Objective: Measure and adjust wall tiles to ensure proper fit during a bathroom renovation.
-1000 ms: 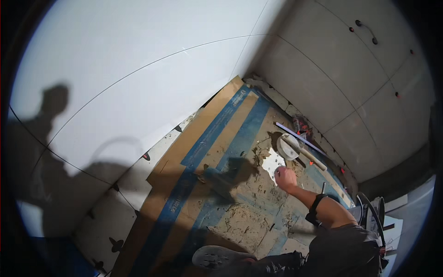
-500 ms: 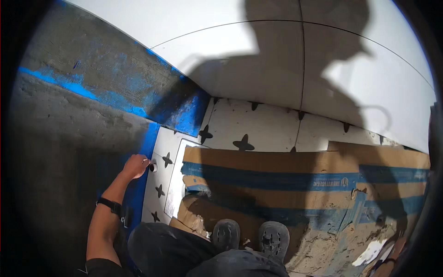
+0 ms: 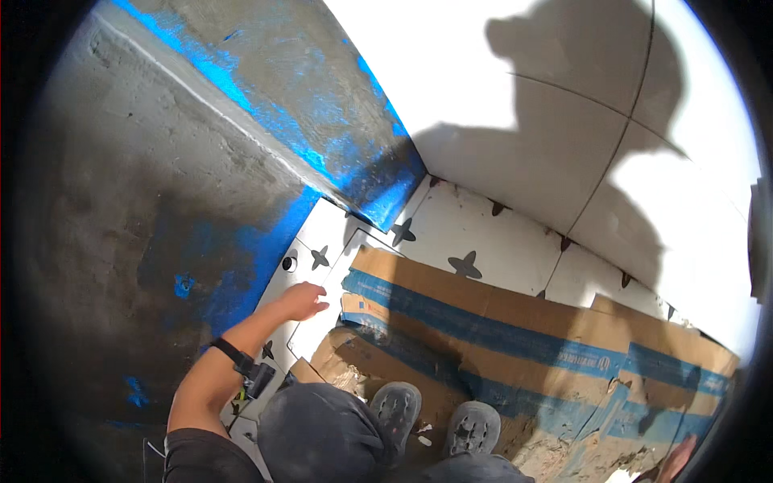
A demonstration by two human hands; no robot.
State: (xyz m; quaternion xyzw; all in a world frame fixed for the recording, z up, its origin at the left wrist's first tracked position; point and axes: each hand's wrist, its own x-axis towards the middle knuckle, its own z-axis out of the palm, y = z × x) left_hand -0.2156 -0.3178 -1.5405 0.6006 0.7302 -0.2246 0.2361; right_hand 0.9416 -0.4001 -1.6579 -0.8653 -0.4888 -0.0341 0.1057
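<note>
My left hand point(image 3: 303, 302) reaches over the white patterned floor tiles with nothing in it, its thumb and fingers apart. Just beyond it, a small round piece, dark on top with a white side point(image 3: 289, 263), rests on the tile near the dark wall. Beside the fingertips is a plain white strip point(image 3: 320, 315) along the cardboard's edge. My right hand point(image 3: 679, 459) shows at the lower right rim, partly cut off, fingers stretched out over the cardboard; I see nothing in it. A black band with a small device point(image 3: 251, 372) is on my left wrist.
Taped brown cardboard point(image 3: 483, 299), smeared with dried mortar lower right, lies under my grey shoes point(image 3: 473, 428). A rough dark wall with blue patches point(image 3: 185, 161) stands at the left, and a large white tiled wall point(image 3: 459, 153) with my shadow at the back.
My left hand has left the small round piece and moved right, toward the cardboard. My right hand is lower, nearer the picture's edge. The view has turned.
</note>
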